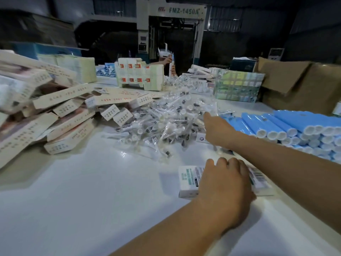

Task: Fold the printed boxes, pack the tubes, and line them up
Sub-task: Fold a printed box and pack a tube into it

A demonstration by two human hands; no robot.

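Here the left hand (226, 183) lies palm down with curled fingers over a white printed box (188, 182) that rests flat on the white desk (83, 191), toward 4 o'clock. The right hand (216, 127) reaches across it to the edge of a heap of clear-wrapped pieces (166, 122) at the desk's middle; whether its fingers pinch anything I cannot tell, for they are blurred and turned away. At 3 o'clock, just beside that forearm, blue tubes (287, 126) with white ends are stacked in rows. At 9 o'clock, folded cream boxes (60, 115) lie tumbled in a loose pile. Toward 12 o'clock stand bundles of flat printed cartons (140, 74), and at 1 o'clock a green-printed bundle (238, 87) beside a brown cardboard carton (295, 84). Behind the far edge another person's hands (168, 60) hold something upright. The room beyond is dim, with a grey machine (177, 12) marked FMZ-1450A.
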